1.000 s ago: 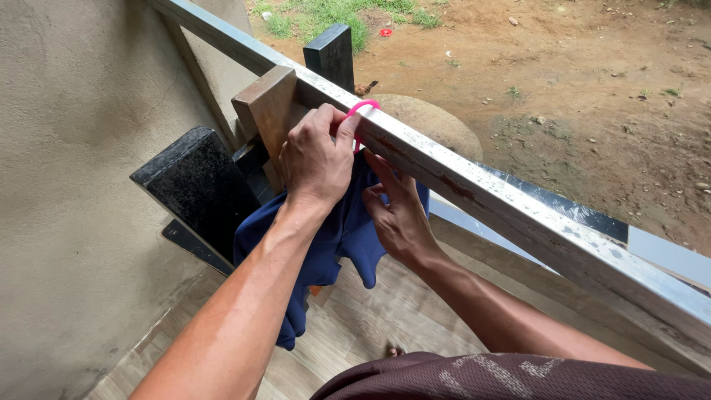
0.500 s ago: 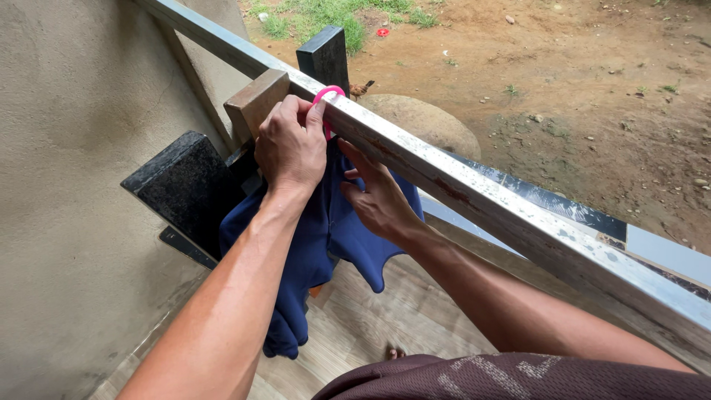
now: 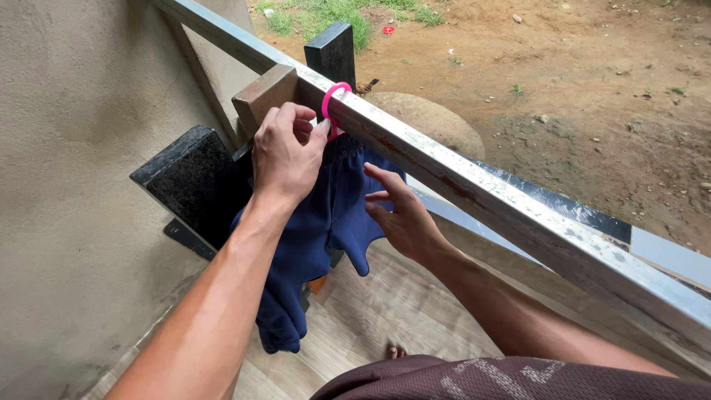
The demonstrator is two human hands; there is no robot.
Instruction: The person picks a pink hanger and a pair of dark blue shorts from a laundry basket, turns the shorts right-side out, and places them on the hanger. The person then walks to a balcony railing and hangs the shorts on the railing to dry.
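Above, a pink hook [image 3: 331,104] loops over the metal rail [image 3: 474,185], and a blue garment [image 3: 326,222] hangs from it on the near side of the rail. Left hand [image 3: 285,155]: fingers curled, pinching the hook's lower end just beside the rail. Right hand [image 3: 404,215]: open, fingers spread, holding nothing, close beside the garment below the rail. A wooden block [image 3: 263,92] and two dark stone posts [image 3: 192,181] stand left of the hook.
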